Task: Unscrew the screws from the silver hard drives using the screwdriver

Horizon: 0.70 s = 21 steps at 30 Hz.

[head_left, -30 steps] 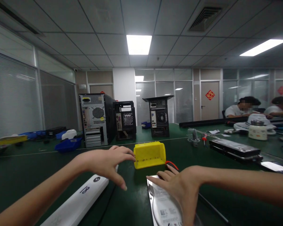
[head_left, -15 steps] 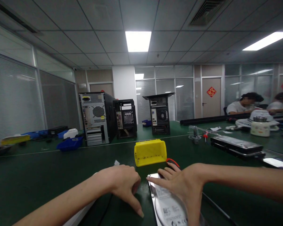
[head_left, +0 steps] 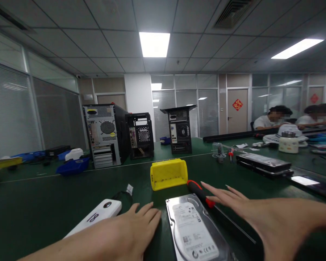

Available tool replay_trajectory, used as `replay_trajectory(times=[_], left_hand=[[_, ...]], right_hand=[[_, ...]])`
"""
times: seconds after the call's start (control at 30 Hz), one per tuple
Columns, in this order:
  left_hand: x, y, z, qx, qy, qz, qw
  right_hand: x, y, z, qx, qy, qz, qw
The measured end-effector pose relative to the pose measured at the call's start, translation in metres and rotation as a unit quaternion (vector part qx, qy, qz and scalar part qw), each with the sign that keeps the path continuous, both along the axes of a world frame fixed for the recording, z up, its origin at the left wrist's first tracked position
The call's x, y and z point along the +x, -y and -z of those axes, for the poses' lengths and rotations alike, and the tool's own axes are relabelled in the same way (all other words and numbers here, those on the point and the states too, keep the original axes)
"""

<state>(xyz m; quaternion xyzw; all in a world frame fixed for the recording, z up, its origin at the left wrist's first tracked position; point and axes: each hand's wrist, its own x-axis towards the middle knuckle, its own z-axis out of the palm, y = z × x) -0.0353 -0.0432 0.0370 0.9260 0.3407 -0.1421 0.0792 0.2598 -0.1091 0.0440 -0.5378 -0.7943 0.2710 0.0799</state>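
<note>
Head view: Drive (head_left: 192, 228) lay label-up on the green table (head_left: 62, 199), between the two hands. Left hand (head_left: 133, 232) was palm down, fingers extended and ungripping, tips just beside the drive's left edge, apart from it. Right hand (head_left: 263, 215) was open, fingers extended toward the screwdriver (head_left: 197, 189) on the drive's right; contact with its handle could not be determined. Screwdriver lay aslant along the drive. Yellow bin (head_left: 168, 174) stood beyond the drive; white bar (head_left: 97, 215), marked 18, lay left.

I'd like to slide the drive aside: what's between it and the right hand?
A screwdriver lies between the hard drive and right hand, head view.
</note>
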Motion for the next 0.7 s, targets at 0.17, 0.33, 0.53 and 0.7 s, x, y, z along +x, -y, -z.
replay_trajectory(times=[0.17,0.33,0.53,0.7], left_hand=[[0.004,0.010,0.009,-0.046,0.032,-0.023,0.998],[0.015,0.004,0.022,-0.044,0.032,-0.026,0.998],[0.018,-0.016,0.063,-0.025,0.054,-0.029,0.998],[0.016,-0.022,0.083,-0.035,0.107,-0.043,0.993]], right_hand=[[0.000,0.024,0.059,0.062,-0.001,0.117,0.991],[-0.017,0.024,0.062,0.117,-0.023,0.103,0.987],[-0.032,0.013,0.060,0.142,-0.042,0.035,0.988],[-0.033,0.005,0.089,0.177,-0.074,0.072,0.979]])
